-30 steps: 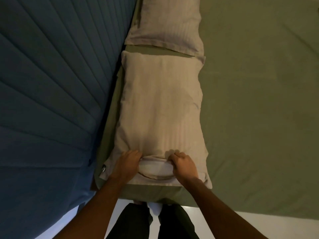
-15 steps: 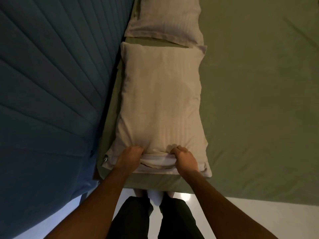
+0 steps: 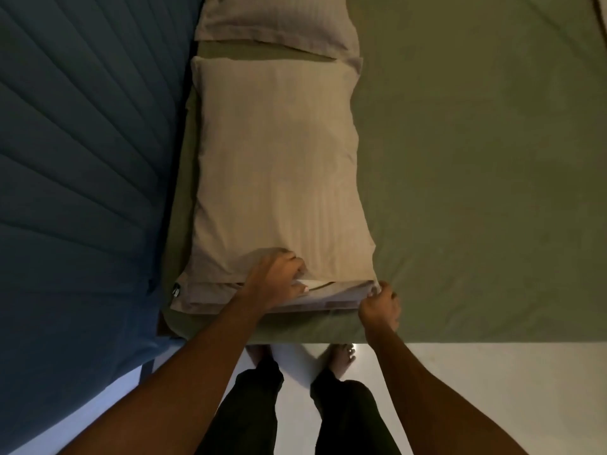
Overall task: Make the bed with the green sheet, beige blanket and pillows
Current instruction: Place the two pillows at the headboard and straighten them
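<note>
Top edge crops far pillow (image 3: 279,24); near pillow (image 3: 279,165) lies lengthwise up-frame; left hand (image 3: 276,277) apparently grips, right hand (image 3: 379,305) pinches, its hem.

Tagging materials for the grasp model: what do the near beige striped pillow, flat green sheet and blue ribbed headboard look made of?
Near beige striped pillow: woven fabric case, possibly cotton sateen; faint tonal stripes, slight sheen. Flat green sheet: matte woven cloth, fine creases. Blue ribbed headboard: padded upholstery, stitched channels; fabric or leatherette, cannot tell.
</note>
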